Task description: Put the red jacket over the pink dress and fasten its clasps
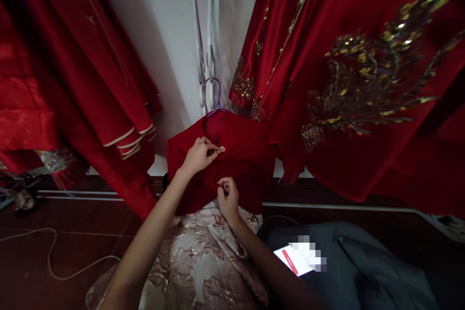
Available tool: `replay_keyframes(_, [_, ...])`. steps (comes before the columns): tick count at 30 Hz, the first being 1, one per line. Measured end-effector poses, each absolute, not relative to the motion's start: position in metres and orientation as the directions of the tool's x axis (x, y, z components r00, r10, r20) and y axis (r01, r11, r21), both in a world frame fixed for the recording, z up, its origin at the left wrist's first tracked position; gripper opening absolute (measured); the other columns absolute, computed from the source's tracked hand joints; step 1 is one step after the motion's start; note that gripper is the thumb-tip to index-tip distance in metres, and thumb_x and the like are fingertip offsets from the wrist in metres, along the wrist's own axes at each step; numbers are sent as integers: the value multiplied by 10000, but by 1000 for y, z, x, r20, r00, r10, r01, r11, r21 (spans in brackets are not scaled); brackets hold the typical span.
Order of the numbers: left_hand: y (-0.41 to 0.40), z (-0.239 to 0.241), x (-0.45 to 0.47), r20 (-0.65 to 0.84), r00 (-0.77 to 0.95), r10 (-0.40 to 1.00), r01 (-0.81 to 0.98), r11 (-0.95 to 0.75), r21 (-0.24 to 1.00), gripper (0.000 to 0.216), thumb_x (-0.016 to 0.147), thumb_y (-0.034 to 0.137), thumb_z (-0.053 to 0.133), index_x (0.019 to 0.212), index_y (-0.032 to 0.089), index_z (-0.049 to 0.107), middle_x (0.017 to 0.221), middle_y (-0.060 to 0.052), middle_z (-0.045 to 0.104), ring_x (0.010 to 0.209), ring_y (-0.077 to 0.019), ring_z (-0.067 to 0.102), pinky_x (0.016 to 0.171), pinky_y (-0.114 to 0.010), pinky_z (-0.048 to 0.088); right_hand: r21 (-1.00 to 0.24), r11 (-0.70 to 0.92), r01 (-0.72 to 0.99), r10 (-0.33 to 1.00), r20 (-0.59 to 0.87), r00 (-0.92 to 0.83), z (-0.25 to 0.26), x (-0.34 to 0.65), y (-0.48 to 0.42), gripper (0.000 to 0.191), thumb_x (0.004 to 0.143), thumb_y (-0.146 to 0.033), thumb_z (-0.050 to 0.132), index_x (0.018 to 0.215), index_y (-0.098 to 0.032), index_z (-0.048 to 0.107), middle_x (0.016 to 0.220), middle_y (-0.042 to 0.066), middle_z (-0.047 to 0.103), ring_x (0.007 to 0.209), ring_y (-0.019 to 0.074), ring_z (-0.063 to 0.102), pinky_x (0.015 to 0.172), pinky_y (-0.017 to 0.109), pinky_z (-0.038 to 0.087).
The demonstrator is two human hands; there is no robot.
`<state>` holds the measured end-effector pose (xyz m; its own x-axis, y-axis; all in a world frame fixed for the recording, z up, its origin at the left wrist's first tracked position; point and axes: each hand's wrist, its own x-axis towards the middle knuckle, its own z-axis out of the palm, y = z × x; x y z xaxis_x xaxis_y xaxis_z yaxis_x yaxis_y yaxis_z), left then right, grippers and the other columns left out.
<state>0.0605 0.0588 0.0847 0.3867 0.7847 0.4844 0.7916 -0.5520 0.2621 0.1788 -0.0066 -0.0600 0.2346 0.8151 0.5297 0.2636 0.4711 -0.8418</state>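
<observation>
A dark red garment (243, 155) hangs on a purple hanger (217, 94) hooked to the handles of a white cabinet door. My left hand (198, 155) pinches a small sparkling button or brooch (222, 148) on the garment's front. Just below, my right hand (228, 198) is closed in a pinch on the red cloth near its lower edge. Under the red top spreads a pale floral brocade skirt (196, 261).
Red gowns hang on both sides: a plain one with cream trim (83, 82) at left, a gold-embroidered one (363, 82) at right. A white cable (51, 261) lies on the dark tiled floor. A phone with a lit screen (296, 259) rests on grey cloth at lower right.
</observation>
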Motion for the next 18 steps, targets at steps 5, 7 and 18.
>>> replay_keyframes(5, [59, 86, 64, 526, 458, 716, 760, -623, 186, 208, 812, 373, 567, 919, 236, 681, 1024, -51, 585, 983, -200, 491, 850, -345, 410, -840, 473, 265, 816, 531, 229, -60, 180, -6, 193, 689, -79, 415, 813, -191, 512, 719, -20, 493, 611, 119, 434, 599, 236, 360])
replay_keyframes(7, [60, 86, 65, 535, 455, 712, 760, -624, 183, 189, 828, 347, 550, 916, 231, 672, 1013, -45, 622, 982, -198, 514, 886, -370, 389, -838, 477, 265, 814, 535, 227, -59, 180, -6, 194, 690, -75, 412, 812, -190, 510, 720, -19, 491, 613, 119, 436, 597, 236, 361])
replay_keyframes(18, [72, 77, 63, 637, 403, 657, 805, -586, 95, 190, 881, 235, 419, 822, 202, 597, 812, -16, 669, 788, -159, 603, 1088, -437, 228, -720, 591, 364, 655, 691, 304, -22, 184, -17, 138, 688, -119, 500, 804, -191, 515, 856, 42, 489, 759, 160, 493, 666, 292, 435])
